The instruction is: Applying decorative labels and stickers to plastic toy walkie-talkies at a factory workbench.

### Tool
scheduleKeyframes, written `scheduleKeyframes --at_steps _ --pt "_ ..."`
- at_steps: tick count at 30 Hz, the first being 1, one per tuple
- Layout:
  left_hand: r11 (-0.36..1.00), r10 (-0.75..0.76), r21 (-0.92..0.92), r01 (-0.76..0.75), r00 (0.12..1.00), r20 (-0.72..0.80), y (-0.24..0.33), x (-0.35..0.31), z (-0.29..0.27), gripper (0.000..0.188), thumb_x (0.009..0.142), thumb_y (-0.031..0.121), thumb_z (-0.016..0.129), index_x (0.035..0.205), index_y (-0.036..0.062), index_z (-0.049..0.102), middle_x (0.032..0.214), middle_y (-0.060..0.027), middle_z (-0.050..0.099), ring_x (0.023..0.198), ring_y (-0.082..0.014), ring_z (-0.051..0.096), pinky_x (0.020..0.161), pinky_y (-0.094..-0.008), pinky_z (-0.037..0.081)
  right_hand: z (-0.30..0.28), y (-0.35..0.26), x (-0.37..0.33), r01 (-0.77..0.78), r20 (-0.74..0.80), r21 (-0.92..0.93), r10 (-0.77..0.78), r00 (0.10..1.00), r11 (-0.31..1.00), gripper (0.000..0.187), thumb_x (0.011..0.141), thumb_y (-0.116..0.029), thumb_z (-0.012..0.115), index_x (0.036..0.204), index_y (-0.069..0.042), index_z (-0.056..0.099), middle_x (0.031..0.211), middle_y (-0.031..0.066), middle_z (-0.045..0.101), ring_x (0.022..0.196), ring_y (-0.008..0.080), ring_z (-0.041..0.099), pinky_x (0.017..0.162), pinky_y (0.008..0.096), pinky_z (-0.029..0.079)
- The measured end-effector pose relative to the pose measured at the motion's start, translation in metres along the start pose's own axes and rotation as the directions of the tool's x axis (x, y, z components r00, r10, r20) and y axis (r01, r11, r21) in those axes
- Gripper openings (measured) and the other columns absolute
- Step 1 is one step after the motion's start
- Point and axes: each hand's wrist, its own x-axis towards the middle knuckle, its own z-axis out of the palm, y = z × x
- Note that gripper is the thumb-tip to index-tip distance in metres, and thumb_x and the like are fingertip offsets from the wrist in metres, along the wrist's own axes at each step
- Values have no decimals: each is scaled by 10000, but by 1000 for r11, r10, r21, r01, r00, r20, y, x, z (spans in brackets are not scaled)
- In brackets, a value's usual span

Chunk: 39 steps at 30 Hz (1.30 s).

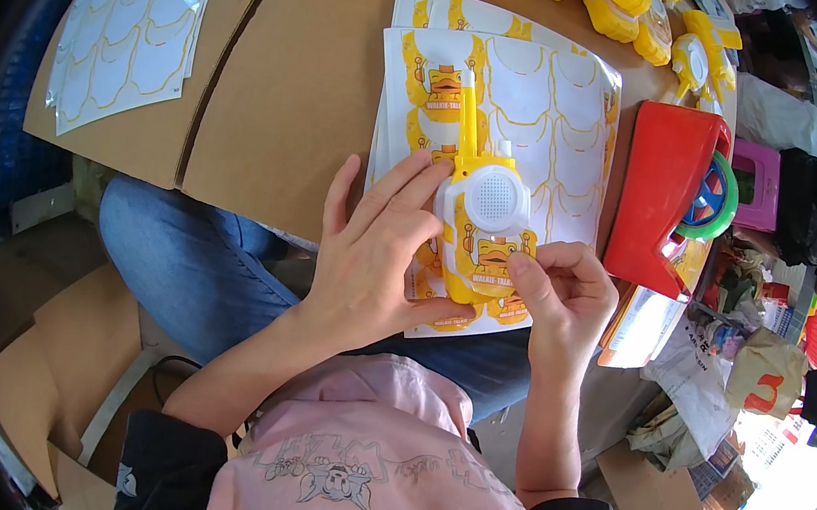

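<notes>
Both hands are closing on the yellow-and-white toy walkie-talkie: the left hand is cradling its left side with fingers spread along the case and the thumb tucked under its lower end, while the right hand is pinching in at the toy's lower front, thumb and fingertips pressing on the duck sticker there. So the left grip is wrapped loosely round the body, and the right grip is drawn together on the sticker's edge.

The toy is lying over the near end of the sticker sheets, its thin antenna pointing away from the person. Those sheets are sitting on the cardboard-covered table. Right of the toy a red plastic toy is standing, and beyond the sheets more yellow toy parts are piling up. Far to the toy's left another, mostly peeled sheet is lying.

The toy looks like light, hollow, rigid plastic, fairly smooth, so holding the wide body seems safest; the slim antenna looks likely to bend or snap. The sticker is thin and floppy and would crease easily.
</notes>
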Motion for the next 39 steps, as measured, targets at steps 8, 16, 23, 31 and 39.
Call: scheduleKeyframes --at_steps 8,16,23,31,39 --pt "1000 9 14 -9 1000 0 0 0 0 731 567 517 889 964 56 486 1398 -206 509 1348 -349 435 1124 -593 188 0 0 0 9 1 1 -9 1000 1000 186 799 -36 798 856 51 643 803 42 649 685 51 568 569 174 466" --pt "1000 8 -10 -8 1000 29 1 1 -2 642 672 503 808 1011 61 489 1402 -222 486 1358 -350 412 1117 -608 156 1 -1 0 11 -1 -3 -11 1000 1000 177 805 -32 792 857 51 645 806 42 647 700 57 577 588 171 475" --pt "998 15 66 -18 999 41 3 2 -3 736 588 548 861 1005 43 526 1390 -215 508 1342 -358 435 1120 -597 190 0 -1 -1 2 5 -19 -2 1000 1000 172 806 -31 789 859 50 646 806 47 650 709 59 586 583 171 483" --pt "995 72 74 -72 997 -2 -1 -1 0 801 624 566 830 1166 67 514 1385 -215 509 1330 -372 445 1116 -600 195 0 -1 -1 14 9 -19 -13 1000 1000 166 801 -22 789 858 47 649 808 39 651 706 59 578 591 173 474" --pt "991 89 104 -88 996 -4 -2 -2 1 815 672 584 789 1249 89 493 1391 -195 511 1321 -372 459 1113 -601 209 -1 -1 0 2 11 -13 -2 1000 1000 168 800 -22 788 858 51 648 810 43 652 721 66 580 602 182 481"
